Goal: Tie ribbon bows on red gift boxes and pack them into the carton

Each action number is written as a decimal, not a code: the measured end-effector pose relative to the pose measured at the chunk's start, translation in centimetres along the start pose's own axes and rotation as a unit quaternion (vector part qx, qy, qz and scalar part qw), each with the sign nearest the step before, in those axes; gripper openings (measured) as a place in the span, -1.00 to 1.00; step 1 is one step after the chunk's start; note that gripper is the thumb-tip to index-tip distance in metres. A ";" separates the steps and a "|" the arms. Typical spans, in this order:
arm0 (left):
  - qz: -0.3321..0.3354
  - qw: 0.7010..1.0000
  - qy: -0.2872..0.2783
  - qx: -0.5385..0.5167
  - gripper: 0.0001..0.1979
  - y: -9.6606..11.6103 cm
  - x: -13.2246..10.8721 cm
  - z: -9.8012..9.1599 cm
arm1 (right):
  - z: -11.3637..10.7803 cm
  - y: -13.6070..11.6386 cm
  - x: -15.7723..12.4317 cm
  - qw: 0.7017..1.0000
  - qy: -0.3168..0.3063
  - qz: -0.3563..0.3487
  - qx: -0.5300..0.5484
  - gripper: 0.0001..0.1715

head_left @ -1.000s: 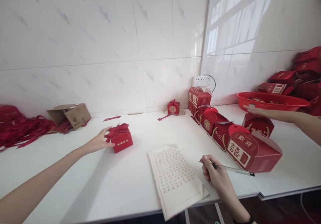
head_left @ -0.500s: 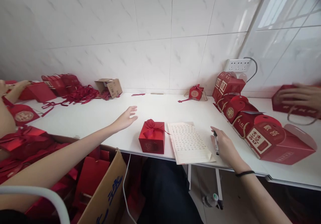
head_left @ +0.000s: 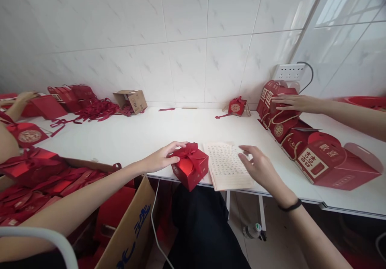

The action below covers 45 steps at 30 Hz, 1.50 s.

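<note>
A red gift box [head_left: 197, 171] with a ribbon bow on its lid sits tilted or turned at the table's front edge. Round its left side closes my left hand [head_left: 164, 156], the thumb on the front and the fingers by the lid. Just right of the box lies a notepad [head_left: 230, 168] with rows of handwriting. Over its right edge hovers my right hand [head_left: 261, 166], thumb and forefinger apart. A small dark bit shows by its fingertips, too unclear to name; no pen can be made out.
A carton [head_left: 137, 220] of red boxes stands at lower left. Handled red boxes [head_left: 334, 160] line the right, where another person's hand [head_left: 289, 102] touches one. Loose ribbons [head_left: 96, 110], a small carton [head_left: 132, 100] and a small red box [head_left: 237, 106] stand along the wall.
My left hand has come down onto the gift box, which has turned. My right hand, earlier with a pen, has moved left toward the notepad. The other person's hand has reached the handled boxes.
</note>
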<state>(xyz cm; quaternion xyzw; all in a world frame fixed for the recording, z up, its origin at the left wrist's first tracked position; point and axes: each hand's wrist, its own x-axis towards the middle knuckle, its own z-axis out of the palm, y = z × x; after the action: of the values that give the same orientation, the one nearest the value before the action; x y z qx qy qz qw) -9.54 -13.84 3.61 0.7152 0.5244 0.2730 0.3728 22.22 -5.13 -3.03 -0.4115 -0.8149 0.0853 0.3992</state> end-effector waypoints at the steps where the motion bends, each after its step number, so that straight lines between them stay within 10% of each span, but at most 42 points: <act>1: 0.008 1.000 -0.009 0.001 -0.61 0.2 0.1 -0.1 | -0.1 -1.5 0.0 0.999 -0.028 -0.001 0.037 -0.67; 14: 0.016 0.969 0.157 0.188 -0.74 3.1 0.4 1.4 | 4.9 -7.6 5.2 0.905 -0.207 0.108 0.354 -0.64; 27: 0.057 0.942 0.095 0.317 -0.85 2.7 0.3 1.9 | 5.3 -8.0 4.3 0.822 -0.241 0.220 0.467 -0.67; 34: 0.036 0.932 0.086 0.350 -0.87 3.7 0.4 2.3 | 5.1 -8.5 2.6 0.708 -0.245 0.294 0.593 -0.58; 45: 0.086 0.919 0.132 0.360 -0.87 2.9 0.0 3.0 | 6.6 -9.3 3.1 0.746 -0.180 0.268 0.582 -0.67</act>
<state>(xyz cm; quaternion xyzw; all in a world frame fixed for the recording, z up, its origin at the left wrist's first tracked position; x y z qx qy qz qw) -5.63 -15.05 4.25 0.8008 0.5684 0.1885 -0.0077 10.78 -7.60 -1.28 -0.2773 -0.5201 0.7192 0.3680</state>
